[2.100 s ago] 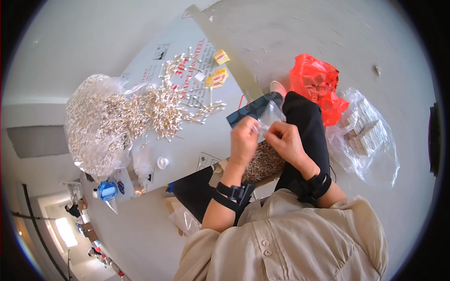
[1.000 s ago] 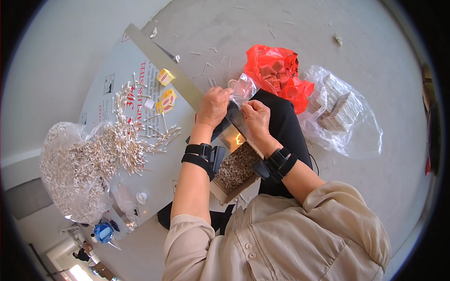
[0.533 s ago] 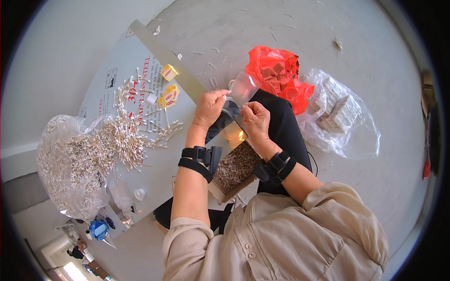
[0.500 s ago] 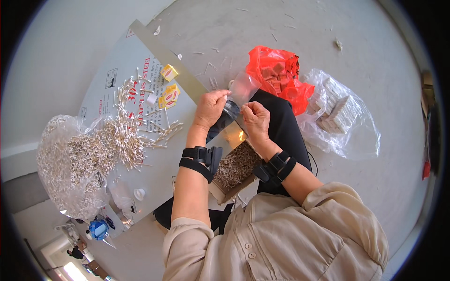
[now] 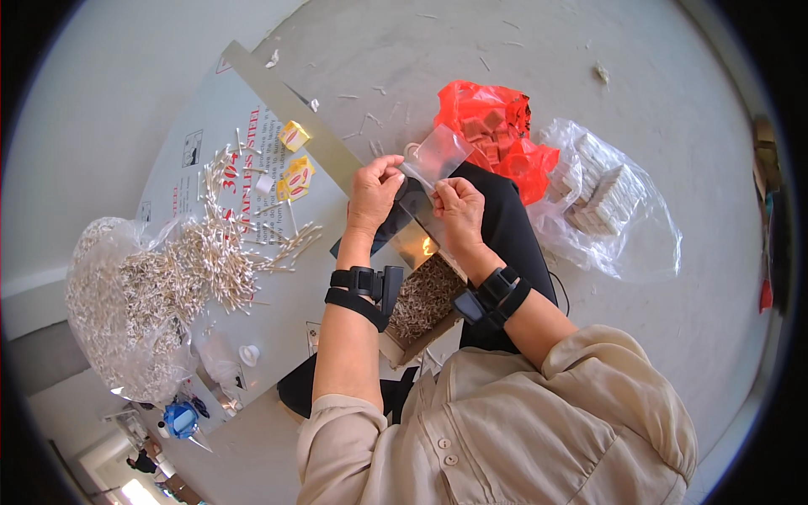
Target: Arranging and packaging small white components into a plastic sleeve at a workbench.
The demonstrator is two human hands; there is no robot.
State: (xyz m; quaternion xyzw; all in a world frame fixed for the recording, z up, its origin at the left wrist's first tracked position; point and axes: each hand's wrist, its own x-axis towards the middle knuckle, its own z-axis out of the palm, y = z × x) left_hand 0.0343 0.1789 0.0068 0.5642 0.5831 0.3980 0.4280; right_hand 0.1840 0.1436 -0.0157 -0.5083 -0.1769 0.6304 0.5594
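Both forearms are raised from the lower middle of the frame toward its centre. The left hand [image 5: 373, 192] and right hand [image 5: 459, 213] are held close together, fingers pinched shut. A black strap is worn on each wrist.

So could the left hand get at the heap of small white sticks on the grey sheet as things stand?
Probably yes. The left hand holds the small clear bag with the right hand, but the heap of white sticks lies open on its side, nothing between; it would have to let go first.
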